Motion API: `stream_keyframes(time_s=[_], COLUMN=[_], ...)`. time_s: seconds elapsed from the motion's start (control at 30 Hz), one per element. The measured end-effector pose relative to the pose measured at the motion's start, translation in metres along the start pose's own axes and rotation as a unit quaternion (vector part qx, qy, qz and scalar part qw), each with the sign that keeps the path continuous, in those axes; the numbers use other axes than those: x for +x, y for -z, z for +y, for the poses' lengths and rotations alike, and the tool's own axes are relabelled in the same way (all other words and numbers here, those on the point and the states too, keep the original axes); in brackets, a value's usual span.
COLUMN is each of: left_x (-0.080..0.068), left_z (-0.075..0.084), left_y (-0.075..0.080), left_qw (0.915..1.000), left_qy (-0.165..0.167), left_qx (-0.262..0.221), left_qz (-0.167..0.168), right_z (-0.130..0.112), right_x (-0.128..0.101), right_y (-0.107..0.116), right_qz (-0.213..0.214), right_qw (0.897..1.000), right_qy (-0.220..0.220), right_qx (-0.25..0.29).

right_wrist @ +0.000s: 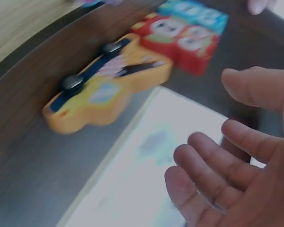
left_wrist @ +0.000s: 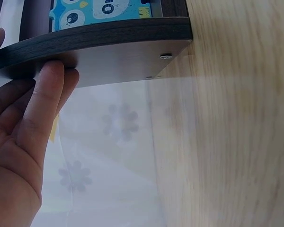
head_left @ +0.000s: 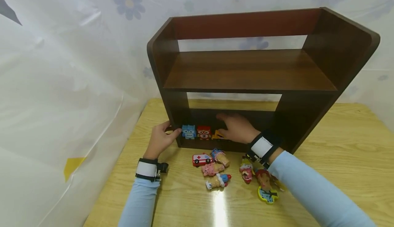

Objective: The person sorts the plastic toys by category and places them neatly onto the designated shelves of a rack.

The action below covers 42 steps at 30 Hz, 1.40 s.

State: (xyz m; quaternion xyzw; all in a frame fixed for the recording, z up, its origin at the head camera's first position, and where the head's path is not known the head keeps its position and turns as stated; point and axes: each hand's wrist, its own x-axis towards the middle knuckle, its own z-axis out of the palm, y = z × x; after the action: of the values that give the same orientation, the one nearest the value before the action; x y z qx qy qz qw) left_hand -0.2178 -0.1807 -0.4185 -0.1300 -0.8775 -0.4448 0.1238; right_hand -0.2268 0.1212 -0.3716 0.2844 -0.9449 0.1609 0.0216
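Note:
A dark wooden shelf unit [head_left: 246,73] stands on the table. On its bottom board a blue owl block [head_left: 188,131], a red owl block [head_left: 204,132] and a yellow toy vehicle [head_left: 218,135] sit in a row. My left hand [head_left: 161,138] holds the unit's left side panel [left_wrist: 109,47], thumb at the front and fingers on the outside. My right hand [head_left: 235,127] reaches into the bottom compartment with relaxed, spread fingers [right_wrist: 203,146] and holds nothing. It hovers just right of the yellow vehicle [right_wrist: 109,85], a small gap apart from it.
Several small toys lie on the wooden table [head_left: 338,158] in front of the shelf: a toy ambulance [head_left: 201,159], a pink figure [head_left: 212,168], a clown figure [head_left: 218,181] and other figures [head_left: 266,186]. A flowered white sheet [head_left: 61,83] hangs close on the left and behind.

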Motion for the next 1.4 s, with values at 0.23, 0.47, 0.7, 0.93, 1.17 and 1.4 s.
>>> stream_keyframes(time_s=[0.23, 0.47, 0.7, 0.93, 1.17, 1.4], left_x=[-0.003, 0.0, 0.001, -0.002, -0.003, -0.004], left_z=[-0.001, 0.002, 0.002, 0.001, -0.001, 0.0], left_y=[-0.002, -0.003, -0.003, -0.001, 0.001, -0.001], left_qw=[1.0, 1.0, 0.9999, 0.9999, 0.9998, 0.9999], left_qy=[0.003, 0.001, -0.006, -0.014, -0.014, -0.005], left_qx=[-0.001, -0.008, -0.01, -0.009, -0.01, -0.01], left_qz=[-0.001, 0.0, -0.001, -0.004, -0.004, 0.0], right_z=[-0.038, -0.067, -0.09, -0.107, -0.107, -0.095], right_x=[-0.003, -0.008, -0.014, -0.016, -0.011, -0.003], right_y=[0.009, 0.017, 0.022, 0.018, 0.002, -0.015], right_qz=[0.028, 0.023, -0.006, -0.029, -0.065, -0.091], right_qw=[0.998, 0.991, 0.986, 0.981, 0.983, 0.984], right_qy=[0.057, 0.132, 0.162, 0.187, 0.169, 0.146], right_qx=[-0.002, -0.026, -0.045, -0.05, -0.043, -0.048])
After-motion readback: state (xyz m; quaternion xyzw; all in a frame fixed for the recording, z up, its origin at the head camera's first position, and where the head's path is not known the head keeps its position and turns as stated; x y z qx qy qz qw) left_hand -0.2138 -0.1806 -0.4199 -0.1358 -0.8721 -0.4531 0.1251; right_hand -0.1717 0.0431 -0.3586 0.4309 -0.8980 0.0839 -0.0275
